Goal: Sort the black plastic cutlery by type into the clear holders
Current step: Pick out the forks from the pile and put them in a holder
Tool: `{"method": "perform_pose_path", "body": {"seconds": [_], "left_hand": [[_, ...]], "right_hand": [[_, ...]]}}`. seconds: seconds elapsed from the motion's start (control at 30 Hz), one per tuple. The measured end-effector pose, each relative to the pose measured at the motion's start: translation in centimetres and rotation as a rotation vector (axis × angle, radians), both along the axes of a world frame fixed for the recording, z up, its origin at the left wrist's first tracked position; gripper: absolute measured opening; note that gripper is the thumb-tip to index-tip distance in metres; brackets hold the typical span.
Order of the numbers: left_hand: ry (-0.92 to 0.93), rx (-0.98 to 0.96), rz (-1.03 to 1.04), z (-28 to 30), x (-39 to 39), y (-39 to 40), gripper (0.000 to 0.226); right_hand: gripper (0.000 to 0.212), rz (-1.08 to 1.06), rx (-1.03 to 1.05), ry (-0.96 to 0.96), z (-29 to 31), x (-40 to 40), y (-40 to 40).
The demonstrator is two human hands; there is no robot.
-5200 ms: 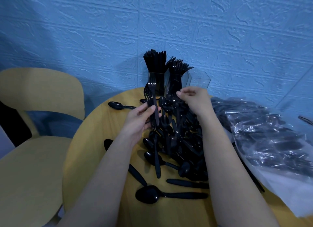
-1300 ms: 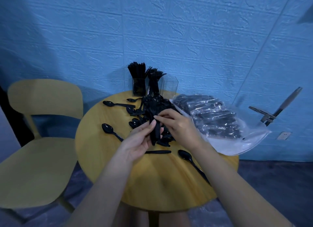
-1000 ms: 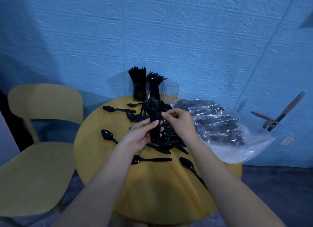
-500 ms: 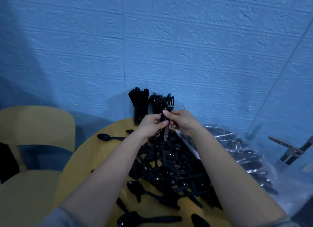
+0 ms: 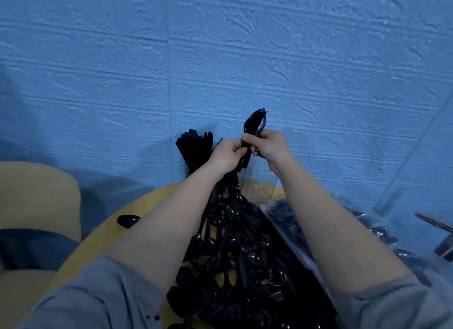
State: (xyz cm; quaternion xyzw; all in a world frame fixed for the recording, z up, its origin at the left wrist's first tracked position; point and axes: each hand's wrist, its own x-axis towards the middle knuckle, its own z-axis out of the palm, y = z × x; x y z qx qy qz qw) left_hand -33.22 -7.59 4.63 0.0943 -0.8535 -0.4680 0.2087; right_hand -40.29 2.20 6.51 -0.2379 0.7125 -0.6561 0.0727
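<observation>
Two hands are raised together above the clear holders (image 5: pixel 261 184) at the far edge of the round bench (image 5: pixel 103 240), and both hold one bundle of black forks (image 5: pixel 253 127). The left hand (image 5: pixel 226 154) curls its fingers round the lower handles, and the right hand (image 5: pixel 272 147) pinches the bundle just above that grip. The bundle's long axis runs nearly upright, tine ends pointing up toward the blue wall (image 5: pixel 220 46) and leaning slightly right; how many forks it contains cannot be counted. Just left of the holders' clear front pane, one packed cluster of upright black cutlery (image 5: pixel 195 144) stands in a compartment; the compartment nearest the right hand looks see-through, its contents unclear. Below the holders, between the two forearms, lies one large heap of loose black cutlery (image 5: pixel 235 255), and one lone spoon bowl (image 5: pixel 128 220) shows left of it. Right of the heap sits one clear plastic bag (image 5: pixel 367 233) of more cutlery. One yellow chair (image 5: pixel 36 193) stands left of the bench. Compared with half a second ago, the bundle is higher and farther right, over the right-hand compartment, and the camera is closer.
</observation>
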Motion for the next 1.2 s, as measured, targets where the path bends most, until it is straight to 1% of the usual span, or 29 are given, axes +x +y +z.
{"method": "perform_pose_path", "body": {"seconds": [0.17, 0.3, 0.4, 0.57, 0.73, 0.87, 0.93, 1.0, 1.1, 1.2], "left_hand": [[0.007, -0.164, 0.053, -1.4, 0.4, -0.8, 0.022], [0.002, -0.232, 0.06, -2.3, 1.3, -0.7, 0.033], [-0.006, -0.247, 0.081, -3.0, 1.5, -0.7, 0.039], [-0.03, -0.279, 0.095, -3.7, 1.7, -0.4, 0.046], [-0.046, -0.373, 0.091, -4.4, 1.8, -0.7, 0.049], [-0.12, -0.495, 0.089, -5.0, 1.3, -1.2, 0.06], [-0.104, -0.544, 0.086, -5.1, 1.1, -1.1, 0.057], [-0.088, -0.571, 0.128, -4.8, 0.8, -1.1, 0.048], [-0.075, -0.532, 0.228, -4.1, 0.3, -1.4, 0.049], [-0.078, -0.502, 0.274, -3.5, 0.0, -1.4, 0.045]], "right_hand": [[0.025, -0.068, -0.061, 0.006, -0.9, -1.3, -0.8], [0.027, -0.1, -0.073, -0.046, -1.4, -2.0, -0.9], [0.027, -0.126, -0.102, -0.063, -1.2, -2.3, -0.9], [0.023, -0.18, -0.044, -0.044, -2.0, -2.9, -1.5], [0.014, -0.235, 0.006, -0.012, -2.6, -2.7, -2.3], [0.018, -0.302, -0.023, -0.002, -2.5, -3.1, -2.4], [0.018, -0.284, 0.009, -0.003, -2.6, -3.2, -2.4], [0.019, -0.252, 0.044, -0.023, -2.7, -3.0, -2.6], [0.016, -0.213, 0.086, -0.031, -2.7, -2.6, -2.5], [0.012, -0.173, 0.134, -0.001, -2.6, -2.5, -2.2]]}}
